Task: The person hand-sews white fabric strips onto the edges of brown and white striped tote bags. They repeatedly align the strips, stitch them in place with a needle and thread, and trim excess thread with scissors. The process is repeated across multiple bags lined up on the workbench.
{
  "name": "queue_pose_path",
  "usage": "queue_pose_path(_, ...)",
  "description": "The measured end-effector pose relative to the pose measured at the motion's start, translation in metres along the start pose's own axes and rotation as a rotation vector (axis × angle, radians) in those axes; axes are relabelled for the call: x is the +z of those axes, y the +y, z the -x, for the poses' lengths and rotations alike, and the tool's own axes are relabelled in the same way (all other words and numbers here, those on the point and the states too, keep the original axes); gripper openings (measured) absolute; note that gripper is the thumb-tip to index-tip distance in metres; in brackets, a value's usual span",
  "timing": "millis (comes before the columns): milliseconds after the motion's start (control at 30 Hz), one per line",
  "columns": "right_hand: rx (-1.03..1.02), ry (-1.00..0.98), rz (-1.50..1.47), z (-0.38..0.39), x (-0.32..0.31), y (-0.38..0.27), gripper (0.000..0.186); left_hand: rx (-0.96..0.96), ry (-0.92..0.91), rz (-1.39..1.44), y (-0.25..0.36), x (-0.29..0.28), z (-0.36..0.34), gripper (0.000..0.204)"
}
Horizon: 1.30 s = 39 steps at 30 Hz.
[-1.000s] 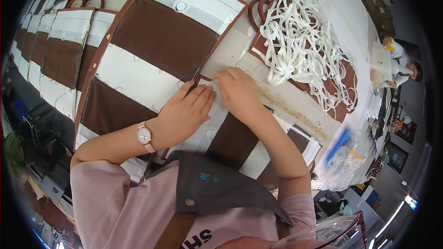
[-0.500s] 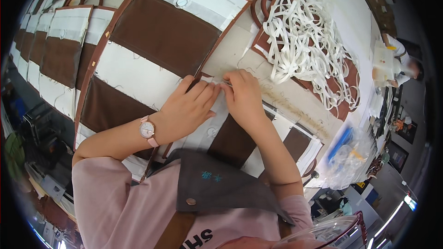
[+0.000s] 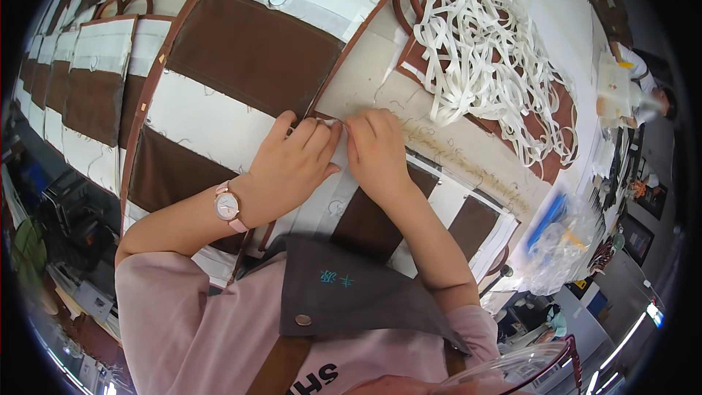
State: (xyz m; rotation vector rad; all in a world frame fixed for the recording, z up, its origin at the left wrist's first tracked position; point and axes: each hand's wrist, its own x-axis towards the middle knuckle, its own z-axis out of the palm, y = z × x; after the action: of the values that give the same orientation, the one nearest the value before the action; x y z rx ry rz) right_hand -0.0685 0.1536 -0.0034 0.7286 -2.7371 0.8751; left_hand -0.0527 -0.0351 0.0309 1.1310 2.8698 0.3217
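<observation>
My left hand (image 3: 289,164), with a pink-strapped watch at the wrist, bends its fingers over the top edge of a brown-bordered white-and-brown fabric panel (image 3: 373,223). Close beside it, my right hand (image 3: 374,157) pinches the same edge, its fingertips almost touching the left ones. The exact bit between the fingertips is small and partly hidden. A larger brown-and-white pocketed panel (image 3: 248,47) with a round fastener on its white band lies just beyond my hands and to their left.
Similar panels with brown handles (image 3: 91,106) overlap at the left. A tangled pile of white tape (image 3: 493,58) lies at upper right on brown pieces. Clear plastic bags (image 3: 556,256) and a blue item (image 3: 545,223) are at lower right. Another person (image 3: 640,73) works at the far right.
Both hands have shifted a little along the panel's top edge, with their fingertips still close together. My left fingers are more bent. The view has moved slightly.
</observation>
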Motion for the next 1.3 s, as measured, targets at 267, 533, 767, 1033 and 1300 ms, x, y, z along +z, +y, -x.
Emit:
queue_pose_path(267,-0.12,-0.009,-0.016,0.012,-0.001,0.009,0.033,0.031,0.009,0.034,-0.01,-0.002,0.002,0.06)
queue_pose_path(533,-0.104,-0.013,-0.015,0.015,-0.001,0.007,0.03,0.041,0.068,0.17,-0.026,0.002,-0.002,0.05)
queue_pose_path(767,-0.098,-0.023,0.068,0.013,-0.003,0.001,0.027,0.105,0.054,0.116,-0.031,0.001,-0.008,0.045)
queue_pose_path(1033,-0.077,-0.028,0.161,0.01,-0.005,-0.007,0.021,0.032,0.063,0.137,-0.02,0.001,-0.009,0.051)
queue_pose_path(1300,0.195,0.082,-0.107,0.012,-0.012,0.001,0.013,-0.047,0.038,0.05,0.007,0.003,-0.003,0.064)
